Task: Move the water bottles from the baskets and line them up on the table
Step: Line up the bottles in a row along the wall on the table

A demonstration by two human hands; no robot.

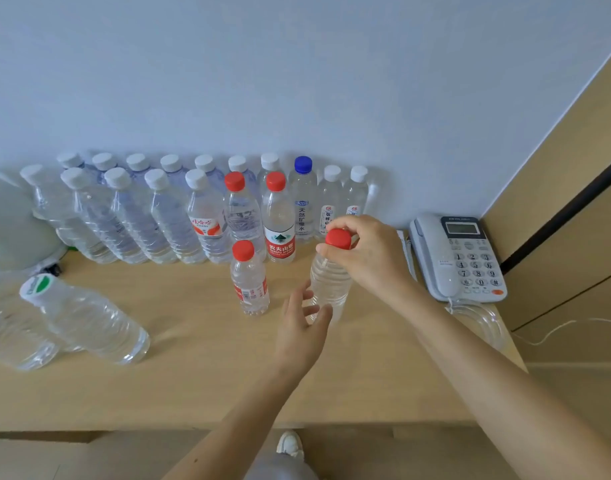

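My right hand [364, 252] pinches the red cap of an unlabelled clear bottle [330, 284], which stands upright on the wooden table [200, 375]. My left hand [302, 323] is just below and left of that bottle's base, fingers spread and relaxed, barely touching it or just apart. A small red-capped bottle [250, 278] stands to its left. Behind, two rows of several upright bottles [179, 209] line the wall, most white-capped, two red-capped and one blue-capped [303, 199]. No basket is visible.
A grey desk telephone [459, 258] sits at the table's right end, its cord trailing off the edge. A large green-and-white-capped bottle [85, 320] and more clear bottles stand at the left edge. The table's front edge runs across near the bottom, floor and my shoe below.
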